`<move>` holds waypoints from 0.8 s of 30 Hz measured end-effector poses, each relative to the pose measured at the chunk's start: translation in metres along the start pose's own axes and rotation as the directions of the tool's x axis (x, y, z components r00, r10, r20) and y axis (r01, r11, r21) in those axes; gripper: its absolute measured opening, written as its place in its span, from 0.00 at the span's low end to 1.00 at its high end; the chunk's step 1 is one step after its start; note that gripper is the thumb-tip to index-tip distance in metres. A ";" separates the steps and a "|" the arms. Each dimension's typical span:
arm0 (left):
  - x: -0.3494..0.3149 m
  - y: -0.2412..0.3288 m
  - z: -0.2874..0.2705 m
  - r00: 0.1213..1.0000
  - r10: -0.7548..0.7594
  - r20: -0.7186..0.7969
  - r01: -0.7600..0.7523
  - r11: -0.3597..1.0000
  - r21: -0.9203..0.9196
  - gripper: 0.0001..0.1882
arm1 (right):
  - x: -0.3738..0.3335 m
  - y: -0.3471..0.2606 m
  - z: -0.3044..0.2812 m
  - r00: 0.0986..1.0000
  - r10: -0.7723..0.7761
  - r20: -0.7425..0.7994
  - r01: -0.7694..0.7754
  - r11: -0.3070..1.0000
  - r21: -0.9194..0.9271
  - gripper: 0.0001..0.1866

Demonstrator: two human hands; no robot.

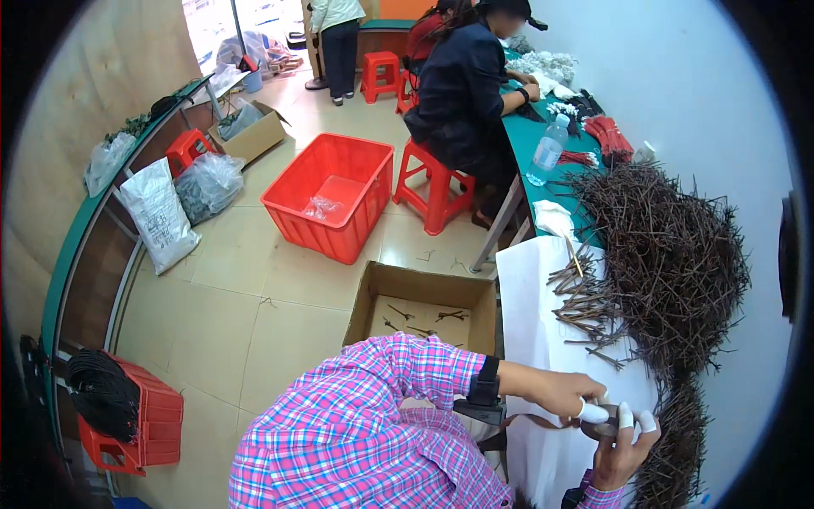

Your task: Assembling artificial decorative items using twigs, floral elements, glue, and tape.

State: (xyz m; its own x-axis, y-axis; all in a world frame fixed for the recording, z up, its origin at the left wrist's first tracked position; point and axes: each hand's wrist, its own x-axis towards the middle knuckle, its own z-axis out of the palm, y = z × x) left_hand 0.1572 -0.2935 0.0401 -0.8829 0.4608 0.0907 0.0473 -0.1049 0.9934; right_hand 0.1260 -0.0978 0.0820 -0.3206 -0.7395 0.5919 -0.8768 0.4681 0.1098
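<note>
Grip: our two hands meet at one brown roll (600, 422) over the near right of the table; our right hand (619, 458) has its fingers bent around the roll, while our left hand (570, 394) curls at its left edge, how firmly we cannot tell.
Finger covers: we count three white ones (626, 416), one on the left hand, two on the right.
Brown strip: one (530, 421), trailing left from beneath our left hand.
White sheet: one (526, 305), spread below our hands.
Brown stems: one large heap (661, 246) at the right, one loose spread (589, 310) left of it, too tangled for us to count.
Cardboard boxes: two; near (432, 284), holding a few stems, and far left (254, 140).
Red crates: two; middle (373, 195) and near left (161, 407), the latter bearing one black coil (102, 394).
Bottle: one, clear (547, 153), beyond the heap.
Red stools: we see four (432, 191).
Other people: three (458, 93), all far.
</note>
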 end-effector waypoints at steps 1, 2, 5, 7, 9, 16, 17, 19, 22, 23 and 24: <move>-0.001 0.000 0.006 0.993 -0.087 0.076 0.092 0.994 -0.060 0.17 | -0.007 -0.001 -0.005 1.000 0.030 -0.007 -0.030 0.999 -0.016 0.23; -0.002 -0.002 0.014 0.992 -0.091 0.082 0.096 0.994 -0.059 0.17 | -0.014 -0.003 -0.010 0.998 0.061 -0.015 -0.062 0.998 -0.030 0.23; -0.003 -0.012 0.042 0.990 -0.127 0.055 0.137 0.958 -0.251 0.12 | -0.030 -0.004 -0.027 0.993 0.105 -0.047 -0.108 0.992 -0.069 0.19; 0.016 -0.024 0.054 0.983 -0.127 0.133 0.153 0.965 -0.213 0.10 | -0.043 -0.005 -0.041 0.989 0.120 -0.082 -0.130 0.983 -0.132 0.15; 0.033 -0.043 0.066 0.966 -0.073 0.248 0.106 0.987 -0.121 0.07 | -0.075 -0.011 -0.046 0.947 0.322 -0.012 -0.320 0.935 -0.151 0.21; 0.062 -0.053 0.084 0.811 -0.401 0.426 0.541 0.791 -0.286 0.19 | -0.130 0.006 -0.071 0.836 0.534 -0.127 -0.549 0.816 -0.182 0.19; 0.079 -0.055 0.100 0.770 -0.400 0.497 0.569 0.783 -0.252 0.19 | -0.144 0.005 -0.079 0.801 0.583 -0.140 -0.598 0.768 -0.229 0.19; 0.101 -0.057 0.131 0.864 -0.338 0.373 0.429 0.883 -0.193 0.20 | -0.169 0.003 -0.092 0.744 0.639 -0.196 -0.669 0.707 -0.230 0.20; 0.099 -0.049 0.165 0.886 -0.274 0.375 0.353 0.921 -0.162 0.20 | -0.195 -0.011 -0.103 0.677 0.684 -0.270 -0.734 0.651 -0.192 0.21; 0.098 -0.044 0.178 0.864 -0.240 0.443 0.345 0.923 -0.173 0.19 | -0.203 -0.016 -0.109 0.645 0.695 -0.317 -0.760 0.628 -0.169 0.21; 0.096 -0.041 0.190 0.837 -0.200 0.510 0.335 0.924 -0.187 0.18 | -0.207 -0.018 -0.104 0.676 0.659 -0.329 -0.732 0.653 -0.195 0.21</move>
State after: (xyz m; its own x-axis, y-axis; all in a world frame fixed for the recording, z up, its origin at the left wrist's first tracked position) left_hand 0.1593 -0.0775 0.0212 -0.5101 0.8557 -0.0869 -0.3392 -0.1072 0.9346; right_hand 0.2457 0.0970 0.0400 -0.6771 -0.0324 0.7352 -0.2681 0.9413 -0.2053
